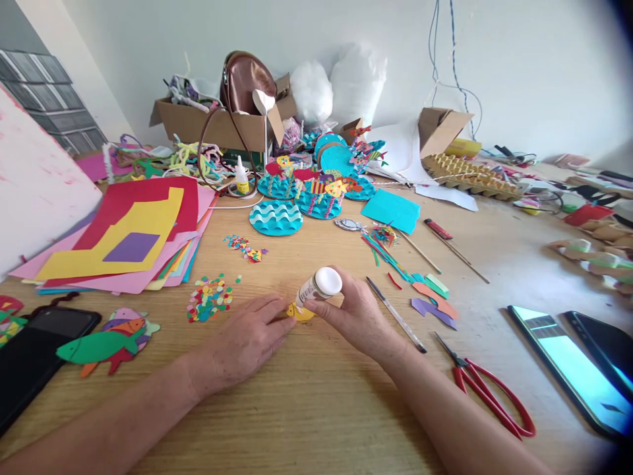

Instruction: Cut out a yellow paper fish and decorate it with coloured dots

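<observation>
My right hand (355, 315) is wrapped round a white glue bottle (319, 286), tipped nozzle-down onto a small yellow paper fish (299, 313) on the wooden table (316, 402). My left hand (250, 336) lies flat beside it, fingers stretched out, with the fingertips pressing on the fish's left edge.
Red-handled scissors (487, 392) and a thin tool (395, 315) lie right of my hand. Two phones (568, 363) sit at the far right, a dark tablet (34, 353) and paper fish (106, 340) at the left. Confetti dots (210, 299), coloured paper sheets (128, 234) and blue decorated discs (275, 218) lie beyond.
</observation>
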{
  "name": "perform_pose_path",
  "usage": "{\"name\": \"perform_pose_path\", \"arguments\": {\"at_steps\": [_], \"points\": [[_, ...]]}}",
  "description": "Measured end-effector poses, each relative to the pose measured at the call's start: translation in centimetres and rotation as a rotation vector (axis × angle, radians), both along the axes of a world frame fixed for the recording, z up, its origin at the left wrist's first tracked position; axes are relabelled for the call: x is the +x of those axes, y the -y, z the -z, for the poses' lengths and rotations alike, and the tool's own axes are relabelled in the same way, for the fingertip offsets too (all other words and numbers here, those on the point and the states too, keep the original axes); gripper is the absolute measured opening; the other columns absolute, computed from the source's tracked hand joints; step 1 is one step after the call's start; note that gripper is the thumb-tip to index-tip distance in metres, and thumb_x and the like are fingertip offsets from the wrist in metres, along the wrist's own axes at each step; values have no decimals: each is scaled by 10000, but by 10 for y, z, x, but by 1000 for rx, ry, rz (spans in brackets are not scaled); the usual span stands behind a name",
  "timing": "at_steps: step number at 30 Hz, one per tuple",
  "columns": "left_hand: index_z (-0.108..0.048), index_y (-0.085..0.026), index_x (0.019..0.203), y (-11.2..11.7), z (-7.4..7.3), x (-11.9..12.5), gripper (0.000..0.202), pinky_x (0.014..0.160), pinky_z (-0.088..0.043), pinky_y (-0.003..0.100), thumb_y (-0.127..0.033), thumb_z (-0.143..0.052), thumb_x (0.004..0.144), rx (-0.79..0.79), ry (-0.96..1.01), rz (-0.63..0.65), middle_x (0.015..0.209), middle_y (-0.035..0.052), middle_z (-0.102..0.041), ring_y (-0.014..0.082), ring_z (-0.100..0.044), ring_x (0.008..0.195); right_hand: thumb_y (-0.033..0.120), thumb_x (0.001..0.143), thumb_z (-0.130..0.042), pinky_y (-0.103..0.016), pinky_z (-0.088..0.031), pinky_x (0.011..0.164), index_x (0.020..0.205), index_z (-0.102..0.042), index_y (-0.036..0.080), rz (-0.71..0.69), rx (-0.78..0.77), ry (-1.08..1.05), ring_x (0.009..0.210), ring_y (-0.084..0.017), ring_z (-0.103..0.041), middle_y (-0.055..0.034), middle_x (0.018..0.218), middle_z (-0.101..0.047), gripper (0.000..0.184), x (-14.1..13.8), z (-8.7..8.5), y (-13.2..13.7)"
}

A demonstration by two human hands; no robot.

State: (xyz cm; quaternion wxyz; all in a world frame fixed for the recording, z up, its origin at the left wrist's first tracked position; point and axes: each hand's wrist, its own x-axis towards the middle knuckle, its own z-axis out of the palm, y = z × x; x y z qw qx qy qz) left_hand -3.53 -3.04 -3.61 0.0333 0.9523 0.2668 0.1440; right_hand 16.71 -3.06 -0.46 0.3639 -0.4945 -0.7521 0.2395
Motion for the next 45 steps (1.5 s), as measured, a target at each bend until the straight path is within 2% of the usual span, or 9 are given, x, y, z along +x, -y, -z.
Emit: {"name": "perform_pose_path", "arguments": {"at_steps": [8, 15, 25, 33, 45], "points": [[-574, -183, 1047, -1, 1, 0, 236, 873, -459, 367, -207, -389, 903, -3, 25, 9, 1042, 76, -568, 205, -511, 1012, 314, 754, -637, -226, -354, 566, 744, -494, 179, -22, -11, 32, 625, -121, -491, 18, 690, -547, 197, 1, -1, 2], [-572, -179, 1060, -1, 3, -1, 249, 893, -453, 381, -212, -381, 904, 20, 21, 21, 1050, 82, -572, 213, -497, 1039, 309, 754, -638, -223, -347, 559, 740, -481, 182, 13, 10, 44, 622, -119, -486, 21, 686, -541, 201, 2, -2, 1], [-563, -165, 1067, -1, 2, 0, 237, 896, -447, 367, -187, -399, 898, -8, 11, 22, 1028, 71, -575, 205, -502, 1024, 316, 747, -648, -222, -347, 564, 748, -506, 176, -48, -12, 63, 629, -122, -495, 15, 694, -549, 200, 2, -5, 7], [-563, -171, 1058, 0, 0, 1, 246, 890, -457, 364, -210, -369, 912, 6, 3, 11, 1027, 67, -585, 198, -516, 1015, 325, 760, -630, -231, -352, 561, 737, -507, 177, 8, -27, 84, 616, -125, -499, 11, 681, -566, 194, 7, -11, 8], [-568, -182, 1063, 0, 2, 0, 236, 894, -458, 372, -207, -399, 899, 3, 17, 12, 1045, 70, -591, 204, -513, 1034, 300, 746, -643, -234, -359, 573, 737, -490, 183, 35, 24, 67, 645, -131, -508, 9, 700, -559, 193, 3, -4, 3]]}}
